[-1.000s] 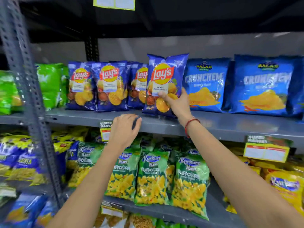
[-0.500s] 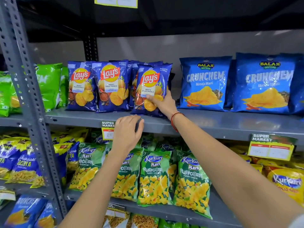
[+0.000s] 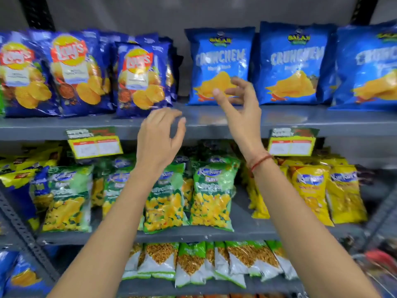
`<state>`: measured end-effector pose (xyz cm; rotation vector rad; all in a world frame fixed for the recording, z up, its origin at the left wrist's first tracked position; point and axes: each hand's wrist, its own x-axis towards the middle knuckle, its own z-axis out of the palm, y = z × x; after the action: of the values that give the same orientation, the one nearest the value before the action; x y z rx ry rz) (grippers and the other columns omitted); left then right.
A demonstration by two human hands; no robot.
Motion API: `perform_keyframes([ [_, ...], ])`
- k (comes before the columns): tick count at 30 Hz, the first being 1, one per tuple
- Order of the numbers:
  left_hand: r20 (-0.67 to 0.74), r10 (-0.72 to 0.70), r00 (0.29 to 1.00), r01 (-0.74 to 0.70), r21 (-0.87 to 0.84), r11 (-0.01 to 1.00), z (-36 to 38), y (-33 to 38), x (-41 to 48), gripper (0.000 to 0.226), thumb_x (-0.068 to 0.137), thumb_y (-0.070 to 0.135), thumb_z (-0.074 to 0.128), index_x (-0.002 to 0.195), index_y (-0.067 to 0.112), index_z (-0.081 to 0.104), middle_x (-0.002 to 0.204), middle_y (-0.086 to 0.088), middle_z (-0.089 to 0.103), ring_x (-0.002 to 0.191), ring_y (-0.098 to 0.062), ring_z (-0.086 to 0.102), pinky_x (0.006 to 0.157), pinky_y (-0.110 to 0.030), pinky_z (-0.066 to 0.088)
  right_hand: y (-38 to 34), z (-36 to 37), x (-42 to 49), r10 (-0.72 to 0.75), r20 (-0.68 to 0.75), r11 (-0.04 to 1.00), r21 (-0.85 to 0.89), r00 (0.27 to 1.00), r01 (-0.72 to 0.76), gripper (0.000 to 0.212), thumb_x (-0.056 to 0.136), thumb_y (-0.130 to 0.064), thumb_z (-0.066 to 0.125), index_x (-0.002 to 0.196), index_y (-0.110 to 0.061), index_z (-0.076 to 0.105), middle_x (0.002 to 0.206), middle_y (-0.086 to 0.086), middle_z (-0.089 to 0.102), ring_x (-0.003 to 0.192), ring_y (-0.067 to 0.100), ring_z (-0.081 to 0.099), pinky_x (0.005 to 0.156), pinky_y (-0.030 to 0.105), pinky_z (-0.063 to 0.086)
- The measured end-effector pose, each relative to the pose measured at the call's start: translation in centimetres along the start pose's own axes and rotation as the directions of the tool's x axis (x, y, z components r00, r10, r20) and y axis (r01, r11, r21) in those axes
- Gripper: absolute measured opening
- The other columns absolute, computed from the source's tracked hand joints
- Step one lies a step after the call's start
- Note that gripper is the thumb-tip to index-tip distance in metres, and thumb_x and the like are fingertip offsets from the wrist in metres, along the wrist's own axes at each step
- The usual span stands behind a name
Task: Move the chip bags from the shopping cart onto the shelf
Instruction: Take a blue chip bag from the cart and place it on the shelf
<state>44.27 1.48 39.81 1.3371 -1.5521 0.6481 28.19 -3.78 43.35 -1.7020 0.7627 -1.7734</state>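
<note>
A dark blue Lay's chip bag (image 3: 141, 80) stands upright on the grey shelf (image 3: 214, 122), rightmost in a row of like bags (image 3: 71, 72). My right hand (image 3: 238, 102), with a red thread at the wrist, hovers to the right of it, fingers spread, holding nothing, in front of a light blue Crunchem bag (image 3: 221, 50). My left hand (image 3: 160, 138) floats open just below the shelf's front edge, also holding nothing. Part of the shopping cart (image 3: 380, 267) shows blurred at the lower right.
More Crunchem bags (image 3: 294, 63) fill the shelf's right side. Green Kurkure bags (image 3: 212, 194) and yellow ones (image 3: 311, 190) stand on the shelf below. Price tags (image 3: 94, 143) hang off the shelf edge. A perforated metal upright (image 3: 19, 229) runs down the left.
My right hand has let go of the Lay's bag, now standing in the row, and drawn back to the right. The left hand lifted off the shelf edge. The view shifted right and down.
</note>
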Motion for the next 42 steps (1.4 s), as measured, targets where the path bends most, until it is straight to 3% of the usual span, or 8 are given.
perform_keyframes([
  [10,0.307,0.263,0.915,-0.093,-0.472,0.877,14.2,17.2,-8.5,0.031,0.092,0.026,0.047,0.099,0.004,0.067,0.099,-0.013,0.07,0.099,-0.027,0.06,0.089,-0.03,0.041,7.5,-21.9,-9.7,0.16,-0.346,0.926,-0.272,0.925,-0.262,0.033,0.082,-0.033,0.068,0.11,-0.027,0.051,0.1,0.003,0.063,0.084,0.008,0.058,0.071,0.014,0.047],
  [15,0.501,0.403,0.766,-0.017,-0.611,0.792,21.6,25.4,-14.9,0.031,0.092,0.027,0.047,0.099,0.005,0.067,0.097,-0.012,0.071,0.096,-0.028,0.062,0.086,-0.028,0.039,11.9,-32.6,-17.5,0.296,-0.532,0.762,-0.37,0.794,-0.532,0.043,0.079,-0.046,0.066,0.113,-0.026,0.051,0.099,0.004,0.066,0.09,0.019,0.064,0.078,0.036,0.054],
  [19,0.624,0.463,0.629,0.08,-0.644,0.761,25.8,28.9,-19.8,0.039,0.09,0.032,0.042,0.096,0.002,0.066,0.091,-0.017,0.07,0.09,-0.034,0.064,0.082,-0.03,0.037,14.9,-37.4,-23.7,0.409,-0.598,0.625,-0.367,0.689,-0.689,0.044,0.079,-0.039,0.066,0.114,-0.013,0.056,0.096,0.005,0.067,0.088,0.022,0.064,0.076,0.031,0.05],
  [25,0.815,0.509,0.277,0.219,-0.569,0.793,31.9,34.8,-29.4,0.048,0.086,0.04,0.043,0.108,0.002,0.063,0.105,-0.021,0.065,0.101,-0.035,0.06,0.09,-0.035,0.039,20.6,-43.9,-35.4,0.626,-0.714,0.33,-0.123,0.314,-0.936,0.041,0.082,-0.023,0.07,0.114,-0.002,0.054,0.093,0.009,0.058,0.083,0.022,0.057,0.073,0.026,0.042],
  [28,0.863,0.489,0.127,0.249,-0.505,0.826,34.1,36.4,-32.5,0.041,0.09,0.026,0.056,0.12,-0.002,0.056,0.117,-0.024,0.058,0.112,-0.036,0.053,0.096,-0.032,0.033,23.4,-45.1,-39.9,0.701,-0.699,0.165,-0.031,0.14,-0.986,0.053,0.081,-0.026,0.071,0.121,0.001,0.05,0.094,0.013,0.059,0.085,0.021,0.055,0.067,0.017,0.041],
  [32,0.909,0.411,-0.062,0.278,-0.38,0.882,38.5,37.3,-36.7,0.047,0.091,0.026,0.055,0.129,0.0,0.046,0.127,-0.025,0.05,0.121,-0.038,0.044,0.1,-0.039,0.032,27.7,-46.0,-43.5,0.79,-0.611,0.004,0.085,-0.049,-0.996,0.059,0.082,-0.03,0.069,0.127,0.001,0.045,0.101,0.014,0.054,0.089,0.021,0.05,0.082,0.036,0.044],
  [38,0.939,0.11,-0.327,0.166,-0.057,0.984,45.6,37.2,-41.8,0.08,0.081,0.032,0.068,0.141,0.002,0.024,0.146,-0.028,0.03,0.134,-0.039,0.031,0.105,-0.042,0.03,34.8,-47.1,-45.9,0.767,-0.608,-0.031,0.283,-0.204,-0.959,0.064,0.081,-0.033,0.07,0.129,0.0,0.042,0.095,0.005,0.053,0.084,0.021,0.053,0.07,0.034,0.044],
  [42,0.895,0.034,-0.445,0.056,-0.009,0.998,49.7,36.8,-44.8,0.114,0.062,0.047,0.08,0.145,0.006,0.014,0.152,-0.021,0.023,0.138,-0.037,0.026,0.112,-0.047,0.027,38.5,-47.8,-47.2,0.797,-0.535,0.009,0.477,-0.282,-0.879,0.082,0.074,-0.036,0.076,0.137,-0.005,0.033,0.128,0.013,0.056,0.112,0.032,0.058,0.096,0.047,0.049],
])
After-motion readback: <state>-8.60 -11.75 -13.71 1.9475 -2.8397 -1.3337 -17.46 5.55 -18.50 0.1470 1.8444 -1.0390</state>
